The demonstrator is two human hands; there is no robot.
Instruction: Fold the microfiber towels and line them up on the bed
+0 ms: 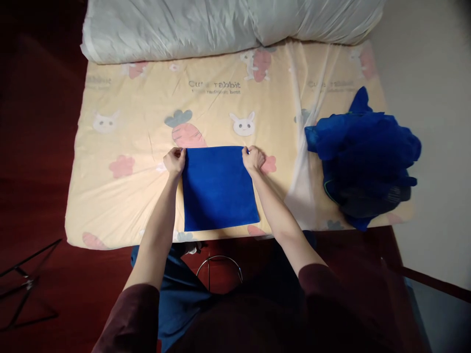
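Observation:
A blue square cloth (220, 189) lies flat on the bed in front of me, its near edge close to the bed's front edge. My left hand (175, 161) pinches the cloth's far left corner between thumb and fingers. At the far right corner, my right hand (253, 159) grips the cloth in the same way. The far edge runs nearly straight between both hands, and the near corners lie loose. A shadow falls across the cloth's lower left part.
The bed's yellow sheet (136, 132) has rabbits and carrots printed on it. A heap of blue cloths (364, 157) sits at the right. Across the back lies a pale quilt (221, 27). A metal ring (220, 259) shows below the front edge, and a dark stand (25, 279) at the left.

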